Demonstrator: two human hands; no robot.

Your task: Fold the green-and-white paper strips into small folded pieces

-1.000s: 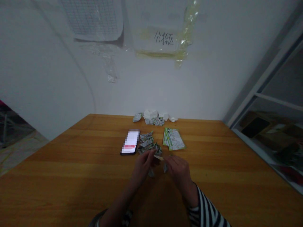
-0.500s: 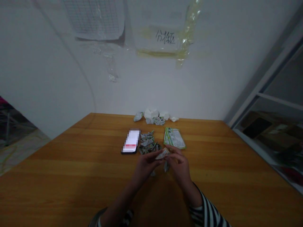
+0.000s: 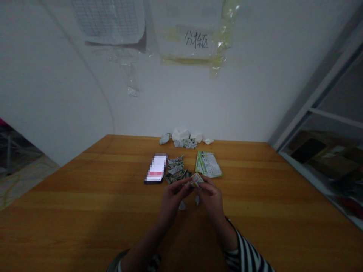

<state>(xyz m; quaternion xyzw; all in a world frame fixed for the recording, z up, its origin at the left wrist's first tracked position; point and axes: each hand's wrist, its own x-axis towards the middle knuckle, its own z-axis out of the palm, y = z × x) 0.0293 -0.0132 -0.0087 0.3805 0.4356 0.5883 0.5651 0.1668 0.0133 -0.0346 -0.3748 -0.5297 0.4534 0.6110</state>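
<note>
Between my fingertips is a small folded piece of printed paper, whitish with orange and green marks. My left hand pinches its left side, and my right hand grips its right side. Just beyond my hands lies a pile of folded printed papers. Flat printed sheets with green edges rest behind my right hand. Beneath my hands two whitish scraps partly show on the table; my hands cover the rest of that spot.
A phone with a lit, blurred screen lies left of the pile on the wooden table. Crumpled white papers and printed ones line the table's back edge by the wall. Shelving stands at the right.
The folded paper has turned between my fingers and sits more upright. My right hand has drawn slightly closer to my left. The view has shifted a little.
</note>
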